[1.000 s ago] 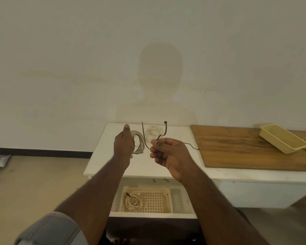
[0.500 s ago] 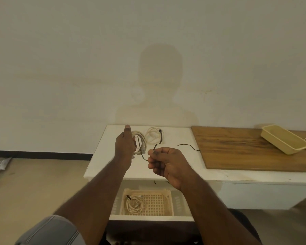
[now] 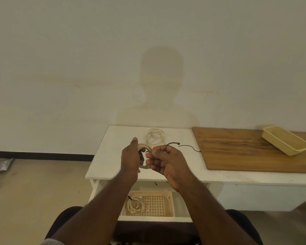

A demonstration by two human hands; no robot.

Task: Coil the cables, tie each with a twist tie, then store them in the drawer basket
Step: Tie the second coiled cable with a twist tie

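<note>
- Head view, hands: the left hand [image 3: 131,156] grips a coiled pale cable [image 3: 143,147] above the white desk [image 3: 104,167], fingers curled round the coil, thumb raised.
- The right hand [image 3: 166,161], just beside it, pinches a dark twist tie [image 3: 173,143] between thumb and fingers; the tie's free end arcs up and to the right.
- Desk top: a second, loosely coiled cable [image 3: 155,137] lies behind the hands; a spare dark tie [image 3: 190,147] lies near the wooden board [image 3: 245,151].
- A shallow yellow tray [image 3: 286,145] rests on the board's far right.
- Below: the open drawer [image 3: 154,218] contains a lattice basket [image 3: 155,204], in which a tied cable [image 3: 135,206] lies at the left.
</note>
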